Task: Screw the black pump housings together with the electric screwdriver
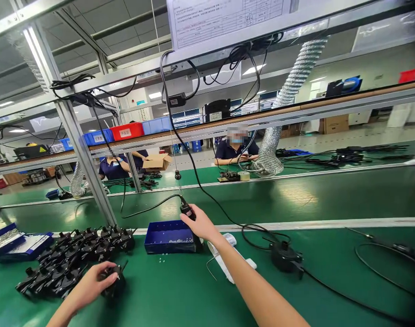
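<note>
My right hand (202,225) is wrapped round a black electric screwdriver (186,207), which hangs upright from a thin line with a cable at its top. Its lower end is partly hidden behind the hand, by the right side of a blue tray (153,246) holding small shiny pieces. On the green bench my left hand (90,286) grips a black round housing (115,287) with a thin prong sticking up. Several similar black housings (66,256) stand in rows just beyond and to the left of that hand.
A white cloth-like item (226,261) lies under my right forearm. To the right sits a cabled black device (285,256). Blue trays (10,245) stand at far left. A metal post (88,150) rises behind the housings. Two or more people (236,147) sit across the bench.
</note>
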Motion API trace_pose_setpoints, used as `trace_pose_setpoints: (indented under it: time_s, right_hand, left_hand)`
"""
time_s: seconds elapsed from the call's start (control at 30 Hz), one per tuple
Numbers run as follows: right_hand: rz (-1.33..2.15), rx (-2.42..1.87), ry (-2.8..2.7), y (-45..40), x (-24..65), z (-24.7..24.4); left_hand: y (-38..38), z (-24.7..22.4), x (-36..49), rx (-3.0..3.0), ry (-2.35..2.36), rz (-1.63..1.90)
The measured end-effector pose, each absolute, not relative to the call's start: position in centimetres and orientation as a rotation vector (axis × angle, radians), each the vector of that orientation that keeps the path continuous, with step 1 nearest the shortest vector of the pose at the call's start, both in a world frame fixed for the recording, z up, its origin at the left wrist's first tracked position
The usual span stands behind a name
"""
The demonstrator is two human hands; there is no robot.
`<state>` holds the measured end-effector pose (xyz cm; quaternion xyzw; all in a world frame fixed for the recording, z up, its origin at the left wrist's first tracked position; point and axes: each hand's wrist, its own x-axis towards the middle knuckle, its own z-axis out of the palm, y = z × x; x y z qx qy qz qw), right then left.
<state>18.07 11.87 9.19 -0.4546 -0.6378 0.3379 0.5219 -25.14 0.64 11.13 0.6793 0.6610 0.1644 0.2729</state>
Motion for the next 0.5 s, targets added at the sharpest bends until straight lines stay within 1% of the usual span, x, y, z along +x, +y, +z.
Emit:
trace_pose_setpoints:
  time_s: [0.13, 0.27, 0.37, 0.5]
  right_hand:
    - [0.837, -1.039, -1.585, 11.7, 19.1, 9.4]
    - [0.829, -1.031, -1.610, 11.7, 19.5, 9.8]
    - [0.768, -1.095, -1.627, 10.8, 19.6, 11.1]
    - [0.681, -1.227, -1.662, 11.1, 18.9, 13.0]
  left_hand:
    - [-1.5, 10.2, -17.0, 1.839, 1.555, 0.346]
    - [-1.6, 10.6, -9.1, 1.894, 1.493, 0.255]
    - [1.4, 12.0, -6.7, 1.935, 1.356, 0.240]
    - [8.9, 14.7, -2.8, 2.243, 1.380, 0.419]
